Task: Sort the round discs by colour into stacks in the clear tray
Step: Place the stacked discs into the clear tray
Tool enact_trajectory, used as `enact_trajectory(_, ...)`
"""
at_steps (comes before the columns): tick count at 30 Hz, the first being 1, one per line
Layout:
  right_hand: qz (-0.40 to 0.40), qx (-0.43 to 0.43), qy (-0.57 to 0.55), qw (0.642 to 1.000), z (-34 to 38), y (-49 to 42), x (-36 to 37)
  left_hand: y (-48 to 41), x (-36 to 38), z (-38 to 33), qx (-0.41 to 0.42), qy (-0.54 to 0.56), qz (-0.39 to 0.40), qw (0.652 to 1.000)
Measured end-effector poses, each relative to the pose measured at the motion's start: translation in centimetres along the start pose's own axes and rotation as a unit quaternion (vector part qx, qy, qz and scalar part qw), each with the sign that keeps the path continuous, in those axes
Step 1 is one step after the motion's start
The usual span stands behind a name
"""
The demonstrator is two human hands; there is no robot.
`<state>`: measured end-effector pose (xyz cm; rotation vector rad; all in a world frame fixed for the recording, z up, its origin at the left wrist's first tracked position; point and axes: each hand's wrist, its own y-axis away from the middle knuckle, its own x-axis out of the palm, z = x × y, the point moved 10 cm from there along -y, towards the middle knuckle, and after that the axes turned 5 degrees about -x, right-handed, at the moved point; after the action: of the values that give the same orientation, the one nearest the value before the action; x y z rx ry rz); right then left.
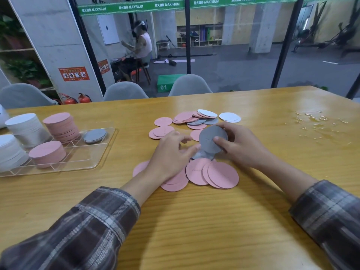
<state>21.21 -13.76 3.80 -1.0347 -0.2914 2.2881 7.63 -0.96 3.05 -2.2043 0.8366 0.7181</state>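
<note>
The right hand (239,145) pinches a grey disc (211,137), held tilted above the middle of the surface (194,221). The left hand (171,151) is released, fingers loosely extended over loose pink discs (220,175). At left, the clear tray (85,156) holds white stacks (27,129), pink stacks (62,125) and a low grey stack (94,135).

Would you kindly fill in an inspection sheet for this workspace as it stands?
Surface: wooden table, glossy.
Job's things: clear tray at left holds white stacks, pink stacks and a low grey stack; loose discs lie mid-table.
Clutter: shiny patch far right, film or spill, cannot tell.
Hands: right hand grips a grey disc; left hand open beside it.
Cables: nothing seen.
Surroundings: grey chairs, glass wall, seated person beyond.
</note>
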Motion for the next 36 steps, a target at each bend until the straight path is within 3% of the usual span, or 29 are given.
enact_trajectory(3,-0.018,0.013,0.001,1.0,-0.8,-0.1,-0.6,0.2,0.9,0.6,-0.014,-0.064,0.043,0.997)
enact_trajectory(10,-0.045,0.017,0.032,0.998,-0.7,0.1,-1.4,0.6,-0.8,0.3,-0.03,0.031,0.034,0.998)
enact_trajectory(24,-0.028,0.01,0.006,1.0,-0.3,0.0,-0.8,0.6,-2.2,-0.7,0.02,0.057,0.015,0.998)
enact_trajectory(30,-0.026,0.015,-0.006,1.0,-0.6,-0.1,-0.6,0.8,-2.9,-0.7,-0.018,0.178,0.015,0.984)
enact_trajectory(36,-0.004,0.008,-0.009,1.0,-0.5,-0.2,-0.1,0.5,-3.0,-0.6,0.002,0.169,0.004,0.986)
